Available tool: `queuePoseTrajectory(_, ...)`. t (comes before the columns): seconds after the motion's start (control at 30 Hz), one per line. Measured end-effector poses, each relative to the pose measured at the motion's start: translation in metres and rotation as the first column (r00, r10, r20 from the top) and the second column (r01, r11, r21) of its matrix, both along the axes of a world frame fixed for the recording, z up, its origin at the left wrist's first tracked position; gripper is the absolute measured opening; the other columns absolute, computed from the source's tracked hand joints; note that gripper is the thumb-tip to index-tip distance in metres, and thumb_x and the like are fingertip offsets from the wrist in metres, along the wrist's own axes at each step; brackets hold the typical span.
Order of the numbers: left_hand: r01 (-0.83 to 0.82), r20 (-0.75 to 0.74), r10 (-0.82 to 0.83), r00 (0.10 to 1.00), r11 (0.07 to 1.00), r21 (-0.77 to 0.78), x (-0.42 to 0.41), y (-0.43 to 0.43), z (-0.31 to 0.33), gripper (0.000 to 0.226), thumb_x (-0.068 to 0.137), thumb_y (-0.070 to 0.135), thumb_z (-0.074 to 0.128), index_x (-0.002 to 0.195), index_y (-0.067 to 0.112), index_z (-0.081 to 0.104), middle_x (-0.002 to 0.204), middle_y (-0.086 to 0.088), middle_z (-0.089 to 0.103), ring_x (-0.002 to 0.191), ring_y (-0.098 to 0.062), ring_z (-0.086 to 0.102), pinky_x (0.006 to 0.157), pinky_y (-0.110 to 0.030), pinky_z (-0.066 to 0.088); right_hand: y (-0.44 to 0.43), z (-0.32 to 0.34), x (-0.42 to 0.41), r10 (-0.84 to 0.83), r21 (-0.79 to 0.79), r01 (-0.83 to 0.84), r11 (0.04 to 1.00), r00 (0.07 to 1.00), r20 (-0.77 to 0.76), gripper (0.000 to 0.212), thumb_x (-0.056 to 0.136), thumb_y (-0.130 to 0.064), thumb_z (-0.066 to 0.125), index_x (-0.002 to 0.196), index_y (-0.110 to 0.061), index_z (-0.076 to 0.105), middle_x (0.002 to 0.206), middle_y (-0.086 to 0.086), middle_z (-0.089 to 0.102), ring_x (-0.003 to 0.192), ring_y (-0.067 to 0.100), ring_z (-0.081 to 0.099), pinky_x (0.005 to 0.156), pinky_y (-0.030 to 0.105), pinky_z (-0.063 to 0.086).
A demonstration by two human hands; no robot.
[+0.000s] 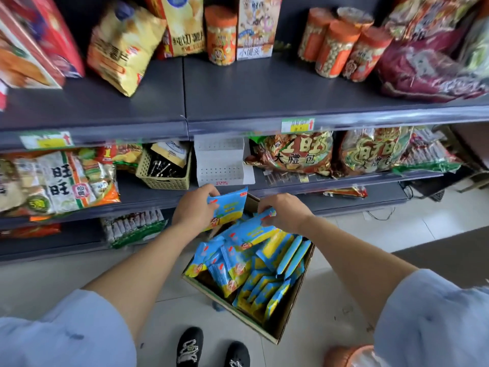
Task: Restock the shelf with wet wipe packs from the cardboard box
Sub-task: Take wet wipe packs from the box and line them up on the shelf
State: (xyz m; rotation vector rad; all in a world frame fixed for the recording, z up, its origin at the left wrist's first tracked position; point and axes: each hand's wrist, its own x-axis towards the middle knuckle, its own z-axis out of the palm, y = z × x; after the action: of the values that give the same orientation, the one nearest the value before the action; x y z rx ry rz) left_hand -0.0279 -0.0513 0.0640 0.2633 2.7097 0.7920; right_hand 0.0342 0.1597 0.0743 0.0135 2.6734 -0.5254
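A grey shop shelf [158, 192] of snack bags rises behind the pale tiled floor where the cardboard box [280, 332] stands open, heaped with blue-and-yellow wet wipe packs [264, 282]. Above the box's far left corner the left hand [194, 207] grips 1 raised pack [232, 205], fingers curled over its top edge, while over the box's far edge the right hand [283, 211] pinches the end of a 2nd pack [254, 229] lying atop the heap. The packs look soft, light and slick-filmed, so a hold across a sealed edge seems safest.
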Motion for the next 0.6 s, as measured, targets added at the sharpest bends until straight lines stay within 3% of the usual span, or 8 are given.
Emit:
queuePoseTrajectory(0.13, -0.03, -0.065, 0.034, 0.997, 0.998, 0.056, -0.005, -0.023, 0.046, 0.011, 0.09, 0.016, 0.063, 0.09, 0.026, 0.057, 0.095, 0.005, 0.06, 0.077, -0.018, 0.055, 0.056, -0.028, 0.038, -0.012, 0.04, -0.007, -0.015, -0.097, 0.007, 0.995, 0.997, -0.079, 0.023, 0.086, -0.027, 0.07, 0.109, -0.024, 0.07, 0.102, -0.007, 0.064, 0.09, 0.011, 0.052, 0.072, 0.023, 0.036)
queuePoseTrajectory(0.23, -0.052, -0.11, 0.062, 0.992, 0.994, 0.095, -0.012, -0.046, 0.08, 0.01, 0.089, 0.015, 0.065, 0.09, 0.023, 0.06, 0.101, 0.005, 0.057, 0.087, -0.015, 0.053, 0.067, -0.029, 0.041, -0.024, 0.07, -0.015, -0.092, -0.195, 0.062, 0.979, 0.985, -0.147, 0.023, 0.085, -0.026, 0.072, 0.108, -0.022, 0.071, 0.089, -0.013, 0.055, 0.084, 0.007, 0.049, 0.071, 0.019, 0.035)
queuePoseTrajectory(0.37, -0.112, -0.149, 0.13, 0.98, 0.986, 0.12, -0.023, -0.081, 0.124, 0.016, 0.086, 0.014, 0.068, 0.083, 0.027, 0.059, 0.103, 0.006, 0.061, 0.09, -0.015, 0.055, 0.067, -0.028, 0.04, -0.045, 0.113, -0.032, -0.106, -0.3, 0.03, 0.953, 0.965, -0.24, 0.024, 0.082, -0.021, 0.075, 0.105, -0.015, 0.073, 0.078, -0.018, 0.055, 0.077, 0.008, 0.05, 0.062, 0.012, 0.032)
queuePoseTrajectory(0.5, -0.134, -0.191, 0.162, 0.968, 0.979, 0.151, -0.033, -0.113, 0.168, 0.019, 0.084, 0.013, 0.07, 0.078, 0.029, 0.062, 0.103, 0.007, 0.064, 0.09, -0.017, 0.059, 0.068, -0.029, 0.044, -0.07, 0.155, -0.049, -0.143, -0.375, 0.034, 0.926, 0.954, -0.265, 0.021, 0.077, -0.024, 0.08, 0.091, -0.018, 0.065, 0.086, 0.005, 0.065, 0.069, 0.014, 0.054, 0.061, 0.021, 0.041)
queuePoseTrajectory(0.6, -0.133, -0.238, 0.177, 0.955, 0.973, 0.19, -0.039, -0.138, 0.202, 0.017, 0.084, 0.011, 0.07, 0.08, 0.027, 0.064, 0.102, 0.007, 0.062, 0.089, -0.015, 0.058, 0.065, -0.027, 0.042, -0.092, 0.188, -0.062, -0.149, -0.413, 0.021, 0.911, 0.948, -0.281, 0.022, 0.074, -0.024, 0.082, 0.082, -0.02, 0.061, 0.091, 0.012, 0.069, 0.076, 0.023, 0.063, 0.066, 0.031, 0.049)
